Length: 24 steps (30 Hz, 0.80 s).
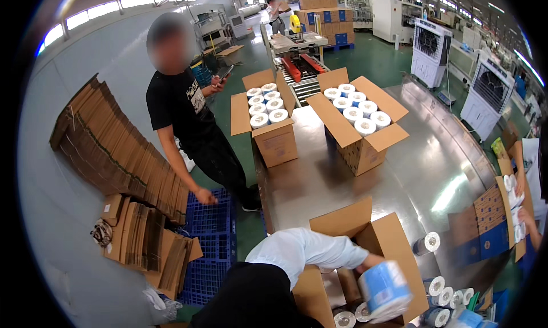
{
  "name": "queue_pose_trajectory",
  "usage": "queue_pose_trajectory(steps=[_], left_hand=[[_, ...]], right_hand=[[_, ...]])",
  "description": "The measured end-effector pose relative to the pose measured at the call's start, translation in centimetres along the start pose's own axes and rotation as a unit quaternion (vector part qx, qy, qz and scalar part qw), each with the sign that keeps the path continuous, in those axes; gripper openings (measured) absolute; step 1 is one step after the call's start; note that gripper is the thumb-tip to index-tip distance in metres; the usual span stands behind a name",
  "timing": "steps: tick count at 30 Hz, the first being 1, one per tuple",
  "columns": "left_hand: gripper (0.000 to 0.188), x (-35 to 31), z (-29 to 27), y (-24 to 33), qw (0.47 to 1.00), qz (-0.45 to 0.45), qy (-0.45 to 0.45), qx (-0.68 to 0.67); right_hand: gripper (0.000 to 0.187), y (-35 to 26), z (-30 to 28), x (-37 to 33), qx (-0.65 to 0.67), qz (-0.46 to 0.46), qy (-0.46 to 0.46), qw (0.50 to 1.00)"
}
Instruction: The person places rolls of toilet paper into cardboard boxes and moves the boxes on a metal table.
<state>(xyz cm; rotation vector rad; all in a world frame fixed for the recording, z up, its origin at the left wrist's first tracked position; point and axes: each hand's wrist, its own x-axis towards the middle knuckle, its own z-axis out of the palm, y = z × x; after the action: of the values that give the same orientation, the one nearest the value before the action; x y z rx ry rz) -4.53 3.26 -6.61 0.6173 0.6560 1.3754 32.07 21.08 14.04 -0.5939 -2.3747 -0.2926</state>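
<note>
The left grip [370,262] clasped a smooth, rounded, blue-and-white wrapped roll [385,291], which hung just below the fingers, over an open brown cardboard box [401,245].

Your pale sleeve [308,249] is wrinkled, matt cloth. The blue-and-white wrapped roll [385,291] you hold looks smooth, its wrap plastic-like. Your near carton [398,245] is matt brown cardboard, your worktop [419,139] glossy metal, the blue pallet [210,276] plastic.
</note>
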Motion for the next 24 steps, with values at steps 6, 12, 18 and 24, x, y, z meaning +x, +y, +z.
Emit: queue_pose_trajectory(steps=[6, 12, 18, 24], left_hand=[[0.039, -3.6, -4.4, -6.6, 0.750, -0.046, 0.016, 0.660], [0.027, -6.0, -10.7, -15.3, 0.491, 0.138, -0.004, 0.860], [0.023, -6.6, -8.6, -13.8, 0.438, 0.007, -0.059, 0.897], [0.024, -6.6, -6.9, -10.2, 0.540, -0.100, -0.084, 0.831]], right_hand=[[0.041, -10.6, 1.3, -2.1, 0.174, -0.357, -0.195, 0.897], [0.038, -16.7, 11.7, -6.7, 0.228, -0.297, -0.342, 0.862], [0.044, -20.6, 26.7, -14.8, 0.150, -0.232, -0.472, 0.837], [0.043, -23.3, 31.1, -14.5, 0.142, -0.278, -0.517, 0.797]])
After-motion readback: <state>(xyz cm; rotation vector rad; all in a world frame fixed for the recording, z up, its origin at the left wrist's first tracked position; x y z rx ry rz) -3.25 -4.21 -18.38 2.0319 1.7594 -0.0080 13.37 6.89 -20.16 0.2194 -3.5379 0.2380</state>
